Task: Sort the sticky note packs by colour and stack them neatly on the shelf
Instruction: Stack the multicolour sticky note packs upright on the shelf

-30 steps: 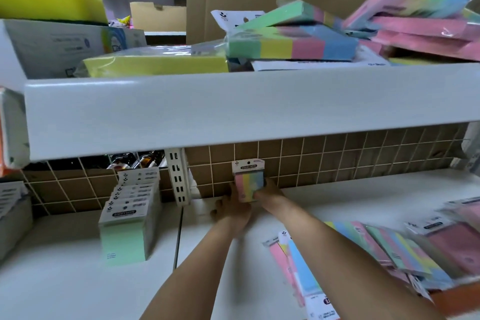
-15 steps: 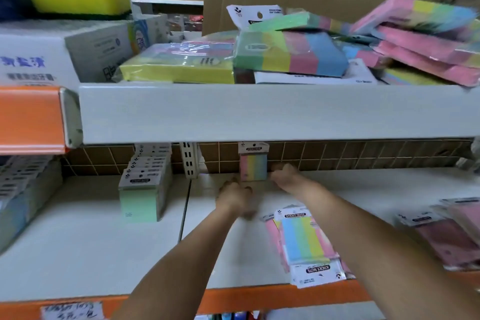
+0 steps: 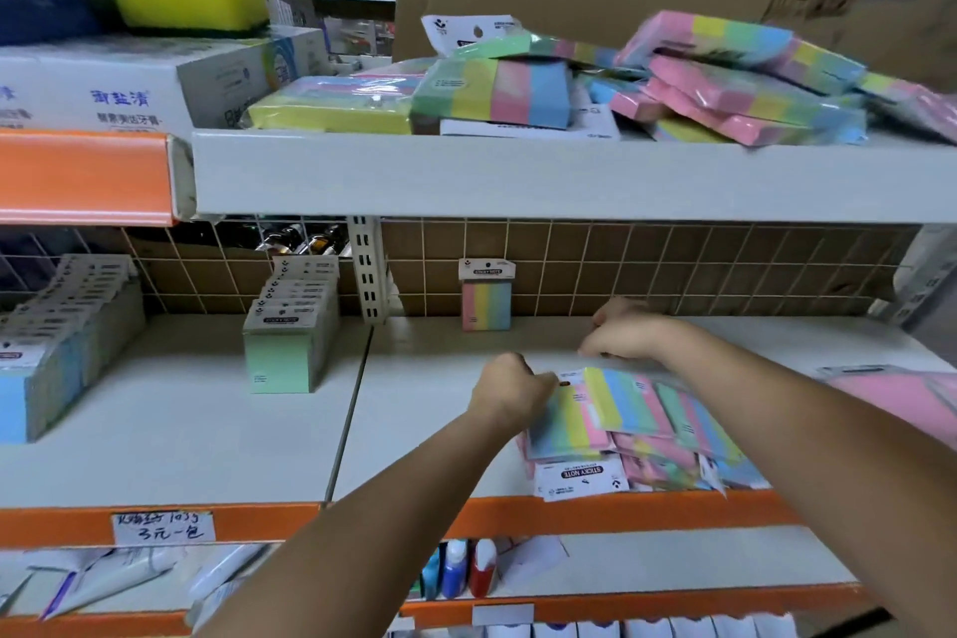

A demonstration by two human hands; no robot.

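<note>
White shelf (image 3: 424,435): one rainbow sticky note pack (image 3: 487,300) upright against the back grid, beyond both hands. Left hand (image 3: 510,391) grips the loose pile (image 3: 637,430); right hand (image 3: 624,332) curled, contents indeterminable.

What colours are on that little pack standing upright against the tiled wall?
Vertical stripes of pink, yellow, green and blue on the upright pack, under a white header card; the head view shows it.
</note>
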